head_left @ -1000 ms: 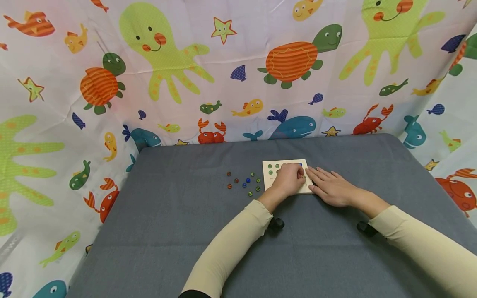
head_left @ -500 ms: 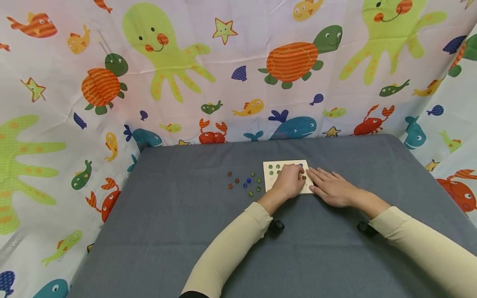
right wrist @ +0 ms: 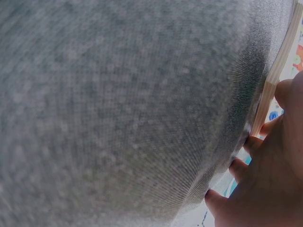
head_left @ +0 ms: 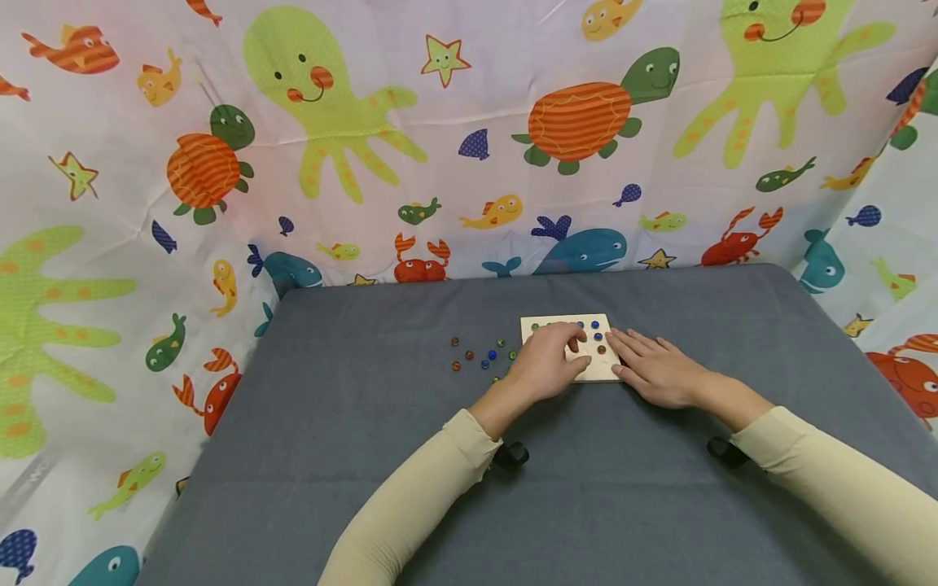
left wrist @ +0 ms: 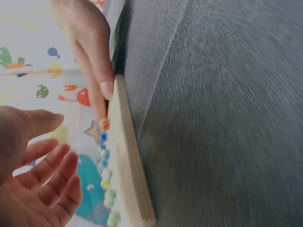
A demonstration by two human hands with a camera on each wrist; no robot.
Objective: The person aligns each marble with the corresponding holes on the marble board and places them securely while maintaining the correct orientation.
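A pale wooden board (head_left: 597, 369) with shallow round hollows lies on the grey cloth, several marbles set in it. Blue marbles (head_left: 597, 336) and a brown marble (head_left: 602, 350) show near its right side; green ones are partly behind my left hand (head_left: 548, 358). That hand hovers over the board's left half, thumb and fingers apart with nothing between them. In the left wrist view its fingers (left wrist: 57, 177) are loosely bent beside the row of marbles. My right hand (head_left: 663, 370) rests with straight fingers against the board's right edge, thumb at the near corner.
Loose marbles lie on the cloth left of the board: brown ones (head_left: 470, 356), blue ones (head_left: 493, 355) and green ones (head_left: 501, 343), some close to the left wrist. A printed sea-animal curtain (head_left: 454, 122) hangs behind the grey-covered table (head_left: 366, 391). Black straps (head_left: 510, 456) circle the wrists.
My left hand has let go of the brown marble, now in the board's right side, and drawn back left with its fingers spreading. My right hand stays at the edge.
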